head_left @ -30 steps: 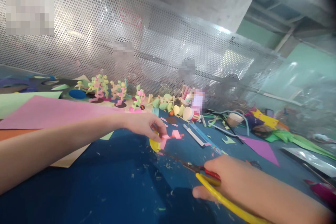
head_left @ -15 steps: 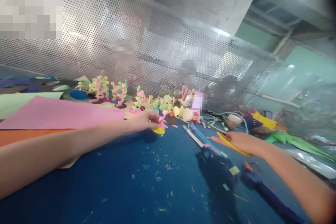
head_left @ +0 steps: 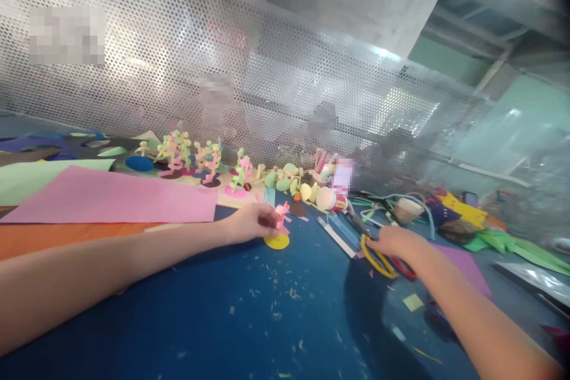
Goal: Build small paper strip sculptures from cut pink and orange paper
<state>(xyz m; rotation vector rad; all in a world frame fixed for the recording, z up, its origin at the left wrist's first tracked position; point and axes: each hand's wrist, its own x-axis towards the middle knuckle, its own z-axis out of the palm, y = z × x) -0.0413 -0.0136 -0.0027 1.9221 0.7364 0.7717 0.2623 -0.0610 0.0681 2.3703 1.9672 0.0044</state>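
My left hand (head_left: pixel 253 222) is closed around a pink paper figure (head_left: pixel 281 215), its fingers at the figure's left side. The figure stands upright on a round yellow base (head_left: pixel 276 241), at or just above the blue tabletop. My right hand (head_left: pixel 396 241) grips a pair of scissors (head_left: pixel 378 261) by the handles, one loop yellow and one red. The blades point away from me, towards the white cup lying behind. Beside the scissors lie a white strip (head_left: pixel 336 237) and a blue strip (head_left: pixel 346 230).
Several small paper figures (head_left: pixel 240 175) stand along the back, before a perforated metal screen (head_left: pixel 285 83). Pink paper (head_left: pixel 120 196) lies at left. A white cup (head_left: pixel 327 199) lies on its side. Purple paper (head_left: pixel 465 267) and green pieces (head_left: pixel 503 240) are at right; scraps dot the blue table (head_left: pixel 214 320).
The scissors have turned in my right hand, and both loops now show. My left hand still holds the pink figure, shifted slightly right and nearer in view. Purple paper now shows beyond my right forearm.
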